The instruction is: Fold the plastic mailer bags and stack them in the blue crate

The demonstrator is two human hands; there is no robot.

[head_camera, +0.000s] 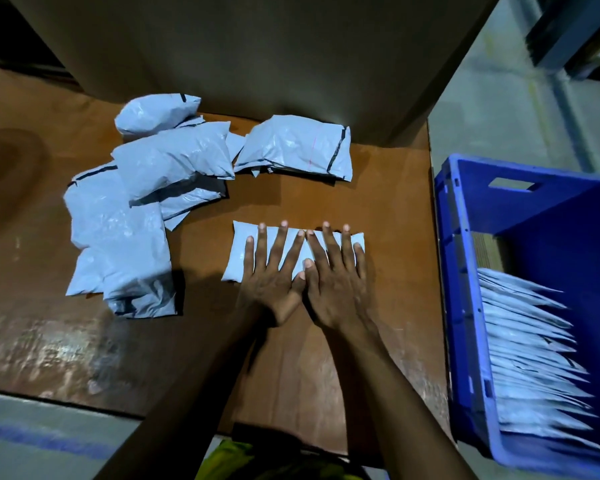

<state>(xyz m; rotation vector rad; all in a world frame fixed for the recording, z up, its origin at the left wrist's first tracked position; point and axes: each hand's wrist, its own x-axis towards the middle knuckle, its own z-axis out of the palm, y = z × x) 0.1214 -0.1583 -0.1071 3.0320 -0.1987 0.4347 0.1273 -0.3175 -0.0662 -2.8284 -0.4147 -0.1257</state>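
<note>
pale grey-blue plastic, doubled into a narrow strip, lies flat on the brown surface (49, 306) just beside the blue crate (551, 220), off its left wall. this folded mailer (235, 258) is the piece in hand. the left hand (274, 282) and the right hand (336, 285) both lie on it palm down, fingers straight and spread, thumbs touching, gripping nothing and only pressing. the step looks like the flattening of a fold, squeezing out air so the crease holds. whether one more fold is meant i cannot tell; the strip seems close in shape to the pieces in the crate.

inside the crate, a row of folded mailers (530, 344) leans on edge at the end nearest the person. the crate's far end, under the handle slot, shows bare blue wall. farther from the crate than the pressed strip, a loose pile of unfolded mailers (125, 230) sprawls across the surface. a puffed bundle (297, 147) sits level with the crate's far end, against a tall cardboard panel (257, 46). so the task seems well under way but not near done.

the next move likely calls for pinching the strip at its ends without letting it spring open, since the slick film will want to unfold. it then has to be carried across to the crate and slotted edge down against the last piece in the row.
</note>
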